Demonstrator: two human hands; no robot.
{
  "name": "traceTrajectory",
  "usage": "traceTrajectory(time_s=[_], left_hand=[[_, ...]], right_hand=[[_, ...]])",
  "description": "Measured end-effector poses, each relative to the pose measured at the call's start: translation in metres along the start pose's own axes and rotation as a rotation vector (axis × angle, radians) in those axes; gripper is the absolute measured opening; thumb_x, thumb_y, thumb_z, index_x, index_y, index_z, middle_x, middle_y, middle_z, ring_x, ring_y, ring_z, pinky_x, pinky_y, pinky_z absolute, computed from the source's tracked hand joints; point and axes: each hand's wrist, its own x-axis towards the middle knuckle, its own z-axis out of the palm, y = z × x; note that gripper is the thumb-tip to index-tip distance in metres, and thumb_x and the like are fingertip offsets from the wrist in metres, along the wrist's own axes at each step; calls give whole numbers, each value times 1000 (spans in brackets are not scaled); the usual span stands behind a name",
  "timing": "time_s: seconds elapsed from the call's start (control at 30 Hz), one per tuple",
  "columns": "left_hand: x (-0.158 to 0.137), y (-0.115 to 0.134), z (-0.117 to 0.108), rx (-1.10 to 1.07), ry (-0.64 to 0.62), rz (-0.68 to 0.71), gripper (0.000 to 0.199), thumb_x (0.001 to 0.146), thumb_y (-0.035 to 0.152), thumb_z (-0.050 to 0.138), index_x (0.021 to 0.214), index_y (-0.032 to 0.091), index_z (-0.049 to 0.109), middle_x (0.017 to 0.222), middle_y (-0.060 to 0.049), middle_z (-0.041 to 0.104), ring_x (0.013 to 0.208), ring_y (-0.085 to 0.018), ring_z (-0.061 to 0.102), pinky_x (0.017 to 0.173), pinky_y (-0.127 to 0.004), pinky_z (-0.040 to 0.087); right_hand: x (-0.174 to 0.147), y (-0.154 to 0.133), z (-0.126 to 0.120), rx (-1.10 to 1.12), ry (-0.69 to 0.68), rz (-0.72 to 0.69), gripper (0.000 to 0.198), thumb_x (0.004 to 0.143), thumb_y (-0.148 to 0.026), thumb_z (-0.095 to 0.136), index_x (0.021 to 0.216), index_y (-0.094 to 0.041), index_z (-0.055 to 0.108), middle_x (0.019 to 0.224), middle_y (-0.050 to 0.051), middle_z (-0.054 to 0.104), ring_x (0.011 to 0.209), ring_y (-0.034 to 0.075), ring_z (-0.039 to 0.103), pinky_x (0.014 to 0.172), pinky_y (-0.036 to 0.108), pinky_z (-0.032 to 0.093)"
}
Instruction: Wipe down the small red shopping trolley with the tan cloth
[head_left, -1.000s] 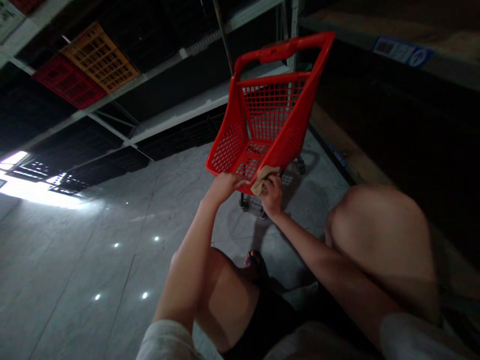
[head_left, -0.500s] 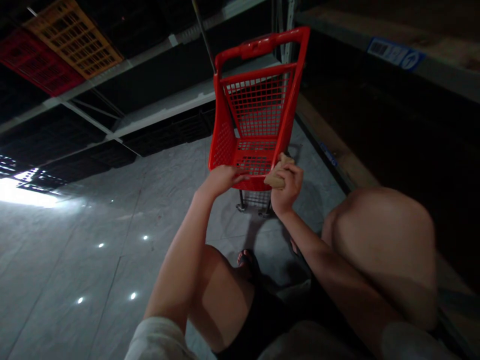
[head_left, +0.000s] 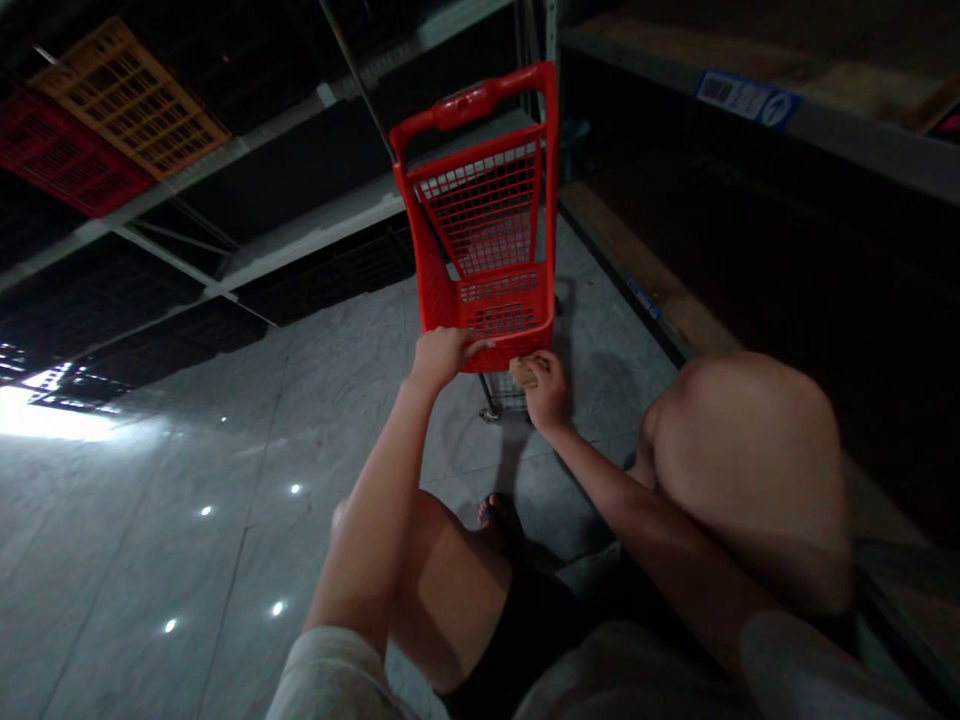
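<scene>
A red plastic shopping cart [head_left: 486, 262] stands upright in front of me, its basket of open grid panels. My left hand [head_left: 444, 355] grips the near rim of the basket at its left part, fingers over the edge. Held in my right hand [head_left: 547, 392] is a crumpled tan cloth [head_left: 523, 373], close against the outside of the basket's near wall, below the rim. Part of the cloth is hidden by my fingers.
Dark shelving [head_left: 300, 245] runs behind on the left, with a yellow crate [head_left: 142, 100] and a red crate [head_left: 67, 155]. A shelf beam with a blue label [head_left: 750, 98] is on the right. Grey floor [head_left: 165, 520] spreads to the left.
My right hand has moved with the cloth from the basket's right corner leftward and down to the near outer wall. The cart has turned slightly; my left hand stays on the rim.
</scene>
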Motion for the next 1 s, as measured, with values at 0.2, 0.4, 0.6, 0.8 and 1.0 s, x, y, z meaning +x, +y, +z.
traceTrajectory(time_s=[0.2,0.4,0.6,0.8,1.0], left_hand=[[3,40,-1,-31,8,57,43,103,54,46,123,31,76,105,-10,79,96,-27,73,78,-32,51],[-3,39,-5,-9,-24,231,38,106,41,46,127,22,71,109,-11,78,102,-24,72,92,-33,51],[-6,24,2,208,54,295,35,106,31,43,111,12,71,101,-17,76,105,-27,70,104,-38,47],[-10,21,1,254,-12,294,34,106,25,40,108,11,71,98,-17,77,97,-27,73,95,-38,49],[-17,29,4,231,27,290,31,105,26,44,108,12,72,94,-17,77,94,-28,73,92,-39,49]], right_hand=[[47,-27,-20,71,252,-233,18,93,-20,56,102,-28,70,113,6,60,112,22,59,105,45,50],[6,30,-16,-142,51,26,14,87,-15,54,87,-21,66,115,13,60,117,26,54,110,50,44],[-6,18,-8,-89,4,138,29,73,-4,47,89,-19,66,98,11,62,97,23,61,93,40,55],[46,-45,-10,89,140,-203,21,92,-19,56,108,-27,67,120,5,60,121,21,57,111,43,48],[-1,0,6,-28,-272,-58,9,89,-19,59,87,-22,67,106,10,65,110,25,58,107,46,49]])
